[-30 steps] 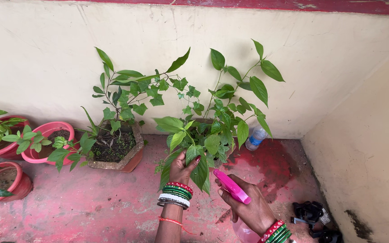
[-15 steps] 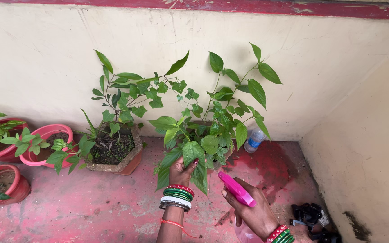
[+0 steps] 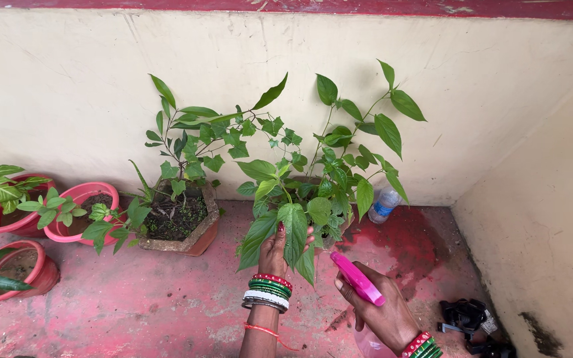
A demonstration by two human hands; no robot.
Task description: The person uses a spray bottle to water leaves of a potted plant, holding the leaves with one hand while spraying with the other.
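- Holding up a large green leaf [image 3: 294, 233] from beneath, the left hand [image 3: 274, 250] has its fingers and thumb loosely closed on the blade; bangles in red, green and white ring that wrist.
- That leaf belongs to the leafy potted plant [image 3: 326, 179] standing near the corner against the cream wall [image 3: 67, 86], with tall stems rising up the wall behind it.
- Gripping a spray bottle [image 3: 359, 282], the right hand [image 3: 379, 308] is wrapped around the neck under the pink spray head, which points up and left toward the held leaf; the pale bottle body hangs below the hand at the bottom edge.
- Between nozzle and leaf there is a small gap; they are not touching.
- Just left of this plant sits an angular stone-coloured pot [image 3: 184, 229] with dark soil and thin leafy stems.
- Further left stand three pink-red round pots [image 3: 77, 212], each with green foliage.
- Behind the plant, by the wall, a clear plastic bottle [image 3: 383, 204] stands on the red floor [image 3: 140, 298].
- Black tangled objects [image 3: 465, 318] lie at the lower right by the side wall.
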